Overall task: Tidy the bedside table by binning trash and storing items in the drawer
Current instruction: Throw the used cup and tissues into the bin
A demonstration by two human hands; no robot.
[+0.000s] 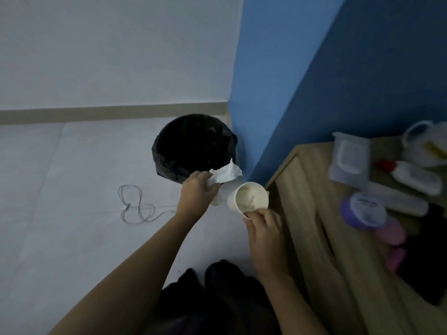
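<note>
My left hand [197,189] grips a crumpled white tissue [226,174] held just over the near rim of a black-lined waste bin [193,146] on the floor. Beside it, my right hand [264,228] holds a white paper cup [248,197] by its near rim, open end up, with pale residue inside. The cup hangs over the floor between the bin and the wooden bedside table [312,213] at the right.
On the table lie a wet-wipes pack [349,160], a purple-lidded jar [365,210], pink containers [391,232], a white bottle with a red cap [413,177] and a plastic bag [428,143]. A thin cable [137,204] loops on the floor. A blue wall stands behind.
</note>
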